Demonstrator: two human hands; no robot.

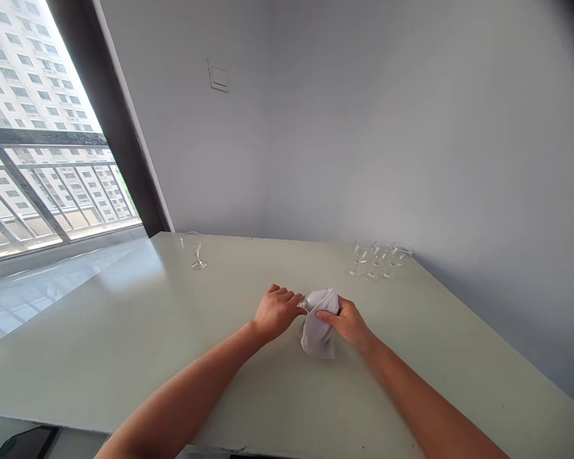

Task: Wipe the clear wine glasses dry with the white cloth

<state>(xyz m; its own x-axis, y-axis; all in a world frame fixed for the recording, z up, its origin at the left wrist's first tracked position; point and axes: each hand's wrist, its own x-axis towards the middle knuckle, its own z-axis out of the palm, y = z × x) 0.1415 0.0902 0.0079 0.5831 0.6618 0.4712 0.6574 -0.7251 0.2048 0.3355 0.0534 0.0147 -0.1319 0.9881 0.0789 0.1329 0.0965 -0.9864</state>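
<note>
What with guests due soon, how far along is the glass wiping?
Probably over halfway, though which side is finished is a guess: the three grouped glasses at right look done; one held glass is in the white cloth, between left hand and right hand; the lone glass at left seems unwiped.

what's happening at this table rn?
A person is handling a stemmed glass wrapped in a white cloth, above the table. The left hand grips the uncovered end of the glass; the right hand holds the cloth around the rest. Three stemmed glasses stand together toward the back right, and one more stemmed glass stands alone toward the back left.
</note>
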